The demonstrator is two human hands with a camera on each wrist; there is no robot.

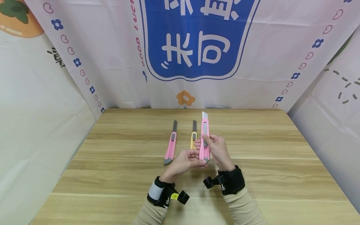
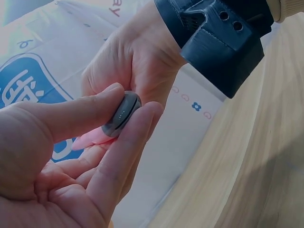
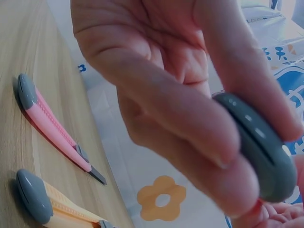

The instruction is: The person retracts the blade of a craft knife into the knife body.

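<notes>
Pinching pink cutter [image 1: 205, 151]: left grip [image 1: 184, 161] gray end [image 2: 122, 114], right grip [image 1: 218, 149] midway.

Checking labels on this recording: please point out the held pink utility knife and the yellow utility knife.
Held pink utility knife [image 1: 204, 153]: head view, lower handle.
Yellow utility knife [image 3: 67, 208]: right wrist view, handle.
</notes>
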